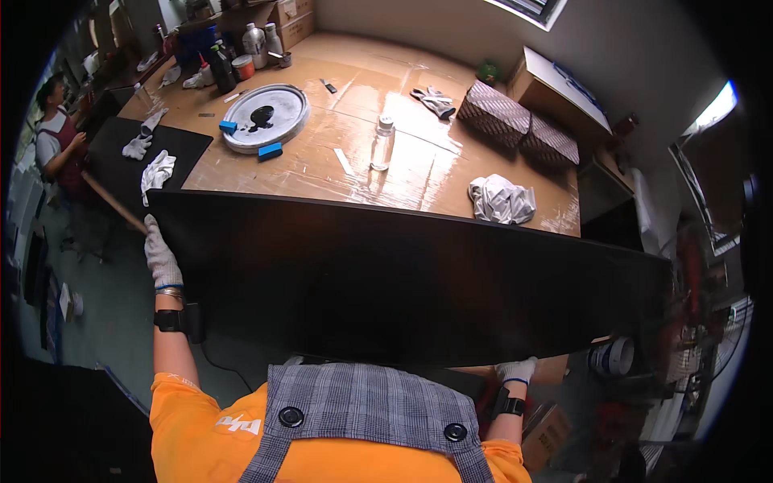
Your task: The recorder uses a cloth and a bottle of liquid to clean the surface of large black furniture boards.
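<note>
A large black panel [403,282] is held level before the chest, on the near side of the counter [435,169], its long axis left to right. The left hand [161,258] is clamped on its left end; the right hand [515,370] grips its lower right edge.

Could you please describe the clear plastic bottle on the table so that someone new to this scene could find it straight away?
Start at the big brown table beyond the large black panel gripped by both hands. Near the table's middle, right of the round grey tray, stands the bottle. It is the only clear, upright thing there, alone on glossy bare surface, unlike the bottles crowded at the far-left corner.
</note>
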### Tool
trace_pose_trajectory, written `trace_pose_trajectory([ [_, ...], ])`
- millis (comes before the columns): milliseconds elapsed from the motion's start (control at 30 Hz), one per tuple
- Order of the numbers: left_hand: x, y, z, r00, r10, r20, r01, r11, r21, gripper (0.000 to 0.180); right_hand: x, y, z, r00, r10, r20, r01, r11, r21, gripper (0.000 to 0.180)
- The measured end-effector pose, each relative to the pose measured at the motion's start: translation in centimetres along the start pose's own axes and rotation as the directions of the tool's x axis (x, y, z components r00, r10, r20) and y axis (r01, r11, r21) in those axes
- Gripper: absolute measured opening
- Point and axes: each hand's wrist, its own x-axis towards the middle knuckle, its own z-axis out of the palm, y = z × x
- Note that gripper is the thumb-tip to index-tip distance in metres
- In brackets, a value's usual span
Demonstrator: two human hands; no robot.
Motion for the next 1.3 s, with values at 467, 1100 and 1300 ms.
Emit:
trace_pose_trajectory([
  [467, 8.4, -11.1, 16.4, 0.766, 0.050, 0.641, -0.195, 0.968, 0.157, 0.062, -3.2, 4.2, -23.2, 0.765, -0.418, -0.490, 0.150, 0.855, -0.496, 0.049],
  [1100, 4.0, -4.5, 19.9, 0.738, 0.127, 0.663, -0.635, 0.463, 0.618, 0.061, -5.5, 4.5, -12.4, 0.947, 0.016, -0.320, -0.021, 1.000, -0.012, 0.042],
  [1300, -1.7, -3.9, 17.3, 0.772, 0.198, 0.603, -0.628, 0.379, 0.679, 0.066, -11.4, 0.3, 4.7, 0.500, -0.843, 0.196, -0.029, -0.243, -0.970, 0.060],
])
